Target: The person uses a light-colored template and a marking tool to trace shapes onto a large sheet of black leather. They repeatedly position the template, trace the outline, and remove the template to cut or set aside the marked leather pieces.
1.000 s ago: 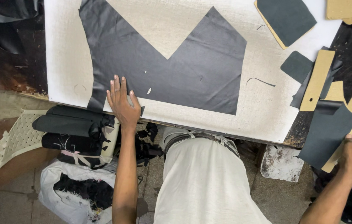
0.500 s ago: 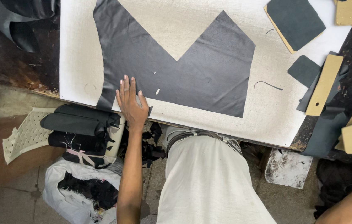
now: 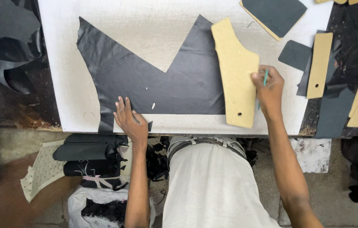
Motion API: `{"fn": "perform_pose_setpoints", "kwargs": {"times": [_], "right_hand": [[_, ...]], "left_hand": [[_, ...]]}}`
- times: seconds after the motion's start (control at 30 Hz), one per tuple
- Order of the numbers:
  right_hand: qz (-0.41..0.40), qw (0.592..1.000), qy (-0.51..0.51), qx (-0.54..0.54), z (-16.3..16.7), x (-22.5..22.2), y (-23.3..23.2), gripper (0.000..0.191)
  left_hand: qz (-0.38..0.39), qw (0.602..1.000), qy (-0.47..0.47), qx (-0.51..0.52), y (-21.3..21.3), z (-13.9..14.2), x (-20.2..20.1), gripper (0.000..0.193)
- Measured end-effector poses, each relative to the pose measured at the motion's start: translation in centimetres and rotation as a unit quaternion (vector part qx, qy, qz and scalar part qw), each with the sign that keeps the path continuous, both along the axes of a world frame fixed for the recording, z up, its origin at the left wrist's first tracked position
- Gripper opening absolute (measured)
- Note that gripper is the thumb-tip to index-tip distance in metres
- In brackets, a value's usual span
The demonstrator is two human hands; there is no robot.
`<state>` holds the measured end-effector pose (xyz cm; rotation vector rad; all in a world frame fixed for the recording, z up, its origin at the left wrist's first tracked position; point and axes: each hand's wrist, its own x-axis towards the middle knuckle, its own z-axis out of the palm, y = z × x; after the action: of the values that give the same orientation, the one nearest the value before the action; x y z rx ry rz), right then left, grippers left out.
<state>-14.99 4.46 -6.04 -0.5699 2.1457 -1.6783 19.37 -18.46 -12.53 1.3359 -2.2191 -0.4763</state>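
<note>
Since 0.5 s ago my right hand (image 3: 268, 86), clamped on a teal pen (image 3: 264, 79), has brought the tan cardboard pattern (image 3: 236, 74) onto the black leather sheet's (image 3: 145, 80) right edge, while my left hand (image 3: 129, 120), fingers spread, presses that sheet's lower edge flat.

A pale, cloth-covered cutting board (image 3: 153, 25) covers most of the dark worktop (image 3: 348, 25). Spread flat across its middle lies a large black leather sheet with a deep V-notch in its upper edge (image 3: 145, 84). At about three o'clock of that sheet, a tan cardboard pattern with a punched hole (image 3: 236, 71) overlaps the leather. Towards one o'clock lies a black panel backed with tan card (image 3: 274, 14), and near it a small black leather piece (image 3: 295, 55). At three o'clock, on the bare worktop, rest more tan card templates (image 3: 319, 65).
</note>
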Motion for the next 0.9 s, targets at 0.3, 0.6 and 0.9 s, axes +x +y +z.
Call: {"fn": "perform_pose_setpoints", "kwargs": {"times": [0.3,0.6,0.9], "right_hand": [[-0.027,0.988,0.032,0.147,-1.8,3.1,4.9,0.024],[-0.025,0.939,0.190,0.286,-0.9,10.3,1.7,0.076],[-0.037,0.929,0.161,0.332,-1.5,9.9,-0.2,0.079]], "left_hand": [[-0.117,0.988,0.073,0.069,0.6,1.5,-4.6,0.036],[-0.240,0.969,-0.001,0.055,2.9,0.8,-7.8,0.047],[-0.144,0.988,-0.033,0.031,3.0,-1.4,-1.0,0.052]]}}
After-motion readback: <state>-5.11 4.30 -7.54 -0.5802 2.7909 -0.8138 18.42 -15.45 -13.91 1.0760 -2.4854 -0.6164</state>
